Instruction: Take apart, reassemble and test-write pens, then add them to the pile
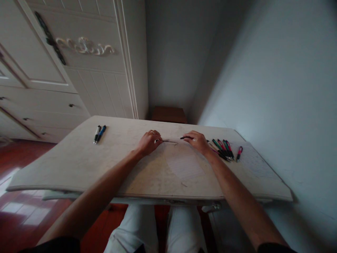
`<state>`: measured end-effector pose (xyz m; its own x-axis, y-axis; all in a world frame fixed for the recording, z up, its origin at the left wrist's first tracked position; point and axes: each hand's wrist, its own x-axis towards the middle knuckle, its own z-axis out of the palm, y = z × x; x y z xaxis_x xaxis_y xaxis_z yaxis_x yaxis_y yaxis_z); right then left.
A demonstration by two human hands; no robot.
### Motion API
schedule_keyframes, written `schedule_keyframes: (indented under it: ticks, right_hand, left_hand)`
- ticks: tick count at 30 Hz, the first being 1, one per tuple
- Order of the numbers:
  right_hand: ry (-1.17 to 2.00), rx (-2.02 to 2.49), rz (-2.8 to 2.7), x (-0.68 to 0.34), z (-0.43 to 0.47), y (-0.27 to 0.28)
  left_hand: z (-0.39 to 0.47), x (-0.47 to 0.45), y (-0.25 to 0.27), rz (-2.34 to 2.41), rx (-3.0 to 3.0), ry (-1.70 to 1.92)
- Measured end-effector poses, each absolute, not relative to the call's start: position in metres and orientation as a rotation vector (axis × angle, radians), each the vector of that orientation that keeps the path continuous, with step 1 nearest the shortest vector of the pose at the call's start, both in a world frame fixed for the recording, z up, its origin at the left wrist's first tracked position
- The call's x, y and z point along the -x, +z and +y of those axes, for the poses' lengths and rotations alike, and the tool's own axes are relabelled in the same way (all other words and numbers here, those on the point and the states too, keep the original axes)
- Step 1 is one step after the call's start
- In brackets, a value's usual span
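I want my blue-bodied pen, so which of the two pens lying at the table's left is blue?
The right-hand one of that pair, the blue pen: its barrel is blue, while the white pen beside it has a pale barrel.

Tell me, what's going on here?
A person's left hand holds a thin dark stick; the right hand holds a short dark piece, apart from it. On the table, two pens lie off to the left, more pens to the right, and a sheet of paper nearer the person. The held things are too small to identify.
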<state>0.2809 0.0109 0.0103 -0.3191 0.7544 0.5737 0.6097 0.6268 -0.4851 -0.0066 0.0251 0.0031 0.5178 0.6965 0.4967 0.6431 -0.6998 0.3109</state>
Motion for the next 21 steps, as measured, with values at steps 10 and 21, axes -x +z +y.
schedule_keyframes:
  ticks: [10, 21]
  right_hand:
    - [0.429, 1.191, -1.623, -0.286, 0.011, 0.02]
    - [0.059, 1.321, -1.477, -0.303, 0.017, 0.021]
  left_hand:
    - [0.021, 0.004, 0.006, 1.218, -2.633, 0.92]
    - [0.018, 0.001, 0.008, 1.191, -2.594, 0.905]
